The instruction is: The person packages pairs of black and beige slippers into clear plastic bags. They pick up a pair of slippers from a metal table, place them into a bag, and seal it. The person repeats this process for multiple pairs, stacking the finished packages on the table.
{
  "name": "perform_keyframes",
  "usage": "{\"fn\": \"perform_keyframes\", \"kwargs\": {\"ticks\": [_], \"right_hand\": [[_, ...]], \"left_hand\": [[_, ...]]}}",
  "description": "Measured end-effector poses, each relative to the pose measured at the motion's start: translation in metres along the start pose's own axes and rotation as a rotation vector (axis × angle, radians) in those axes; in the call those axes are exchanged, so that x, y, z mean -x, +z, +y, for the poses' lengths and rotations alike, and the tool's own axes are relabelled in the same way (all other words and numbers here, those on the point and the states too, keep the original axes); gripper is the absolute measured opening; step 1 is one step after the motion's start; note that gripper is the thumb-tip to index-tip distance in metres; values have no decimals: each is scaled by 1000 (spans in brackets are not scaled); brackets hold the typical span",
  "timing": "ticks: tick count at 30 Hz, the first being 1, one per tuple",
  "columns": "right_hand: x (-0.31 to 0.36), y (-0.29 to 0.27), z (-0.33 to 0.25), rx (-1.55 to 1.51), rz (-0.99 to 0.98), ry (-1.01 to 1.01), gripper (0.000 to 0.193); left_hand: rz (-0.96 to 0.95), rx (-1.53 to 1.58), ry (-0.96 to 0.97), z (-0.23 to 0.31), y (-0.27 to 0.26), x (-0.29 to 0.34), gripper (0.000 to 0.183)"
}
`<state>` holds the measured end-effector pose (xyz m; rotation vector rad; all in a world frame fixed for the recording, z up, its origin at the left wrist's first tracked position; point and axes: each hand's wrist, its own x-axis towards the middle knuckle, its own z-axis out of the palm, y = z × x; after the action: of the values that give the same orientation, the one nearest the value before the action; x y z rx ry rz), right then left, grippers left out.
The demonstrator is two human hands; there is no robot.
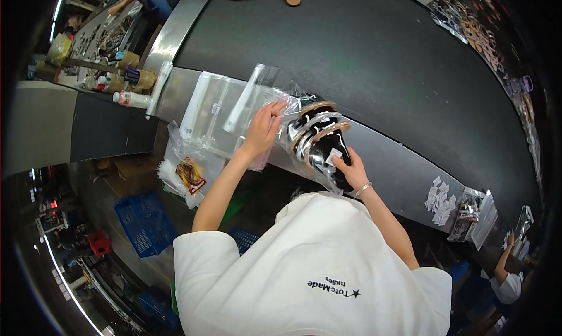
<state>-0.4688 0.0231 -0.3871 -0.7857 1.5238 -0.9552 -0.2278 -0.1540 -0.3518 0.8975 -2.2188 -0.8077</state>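
My right hand grips a pair of sandals with black glossy insoles, tan edges and shiny bands. Under its thumb lies a small white sachet, pressed against the sandals. Clear plastic film surrounds part of the pair; how far it encloses them I cannot tell. My left hand is to the left of the sandals, fingers stretched and thumb apart, its fingertips touching clear film. Beneath and beside it, several clear plastic bags are spread along the metal edge of the bench.
A dark conveyor belt runs beyond the metal ledge. Right along the ledge lie a pile of white sachets and bagged footwear. At left stand a white bottle and, lower, a blue crate. Another person works at far right.
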Motion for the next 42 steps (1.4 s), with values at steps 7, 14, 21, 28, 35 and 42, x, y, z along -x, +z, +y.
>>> {"fn": "perform_keyframes", "kwargs": {"ticks": [7, 14, 21, 28, 35, 42], "right_hand": [[32, -37, -19, 229, 91, -15, 51], [53, -70, -10, 171, 283, -129, 44], [74, -99, -54, 491, 278, -69, 43], [61, -102, -28, 105, 548, -281, 41], [68, -120, -59, -163, 738, -432, 36], [69, -116, -110, -480, 605, -438, 33]], "left_hand": [[-131, 153, 242, 80, 53, -47, 18], [-280, 74, 415, 150, 96, -77, 31], [-311, 139, 664, 198, 115, -81, 14], [-263, 92, 509, 226, 125, -91, 16], [112, 82, 521, 206, 97, -76, 24], [-744, 261, -125, 209, 118, -56, 41]]}}
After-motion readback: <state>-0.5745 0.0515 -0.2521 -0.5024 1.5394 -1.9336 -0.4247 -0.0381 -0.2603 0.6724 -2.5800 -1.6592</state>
